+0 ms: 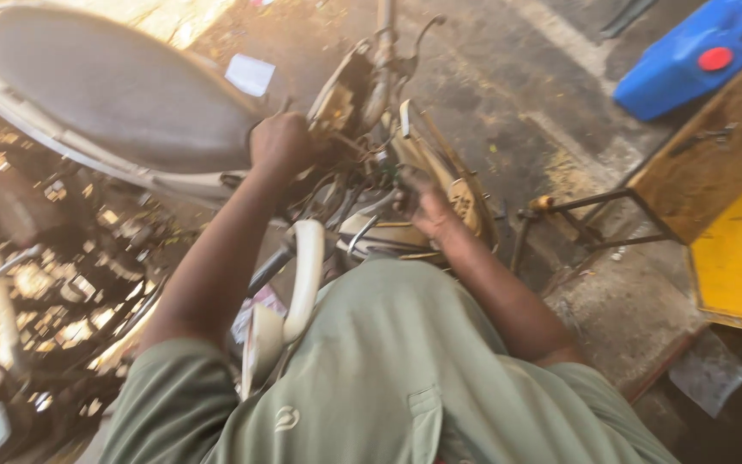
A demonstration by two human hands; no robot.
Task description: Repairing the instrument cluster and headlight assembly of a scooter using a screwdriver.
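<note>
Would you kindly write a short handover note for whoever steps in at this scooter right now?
Left hand: closed in a fist at the exposed wiring just ahead of the scooter seat; what it grips is hidden.
Right hand: pressed on the tan body panel, grip unclear.
Scooter lies tilted, front internals open.
Blue jerrycan stands on the floor, upper right.
Done: front opened up. Left: wiring still loose, panels not refitted.

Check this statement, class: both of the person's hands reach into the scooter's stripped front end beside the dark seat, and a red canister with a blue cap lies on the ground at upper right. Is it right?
Not quite. The head view shows the colours reversed: the canister is blue with a red cap. The rest holds: the left hand and right hand reach into the scooter's front end beside the dark seat.
</note>
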